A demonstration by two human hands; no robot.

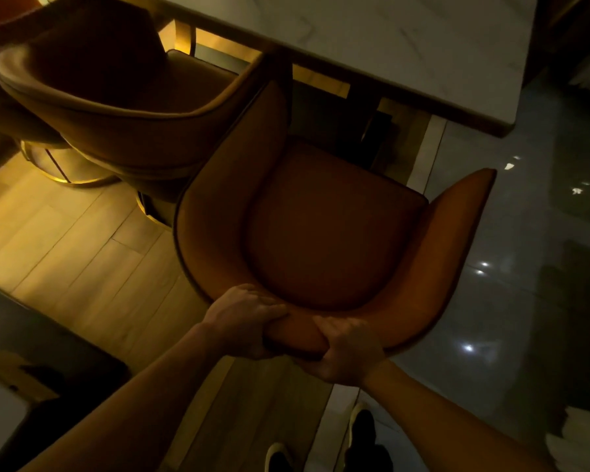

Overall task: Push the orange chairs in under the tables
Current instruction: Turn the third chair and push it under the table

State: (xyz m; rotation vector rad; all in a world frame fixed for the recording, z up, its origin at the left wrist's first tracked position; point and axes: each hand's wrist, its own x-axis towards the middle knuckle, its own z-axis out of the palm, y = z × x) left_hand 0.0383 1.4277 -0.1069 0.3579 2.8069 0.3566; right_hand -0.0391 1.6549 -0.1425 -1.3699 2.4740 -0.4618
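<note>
at the table (406, 56) corner: near chair (334, 229) pulled out, seat wholly clear of the top, front edge just short of it. left hand (244, 321) and right hand (346, 352) side by side on the backrest top, fingers curled tight over the rim, likely for a straight two-handed shove. chair opens up-frame toward the table, back-to-front axis angled slightly right. second chair (116, 97) at left, partly tucked, touching or nearly.
</note>
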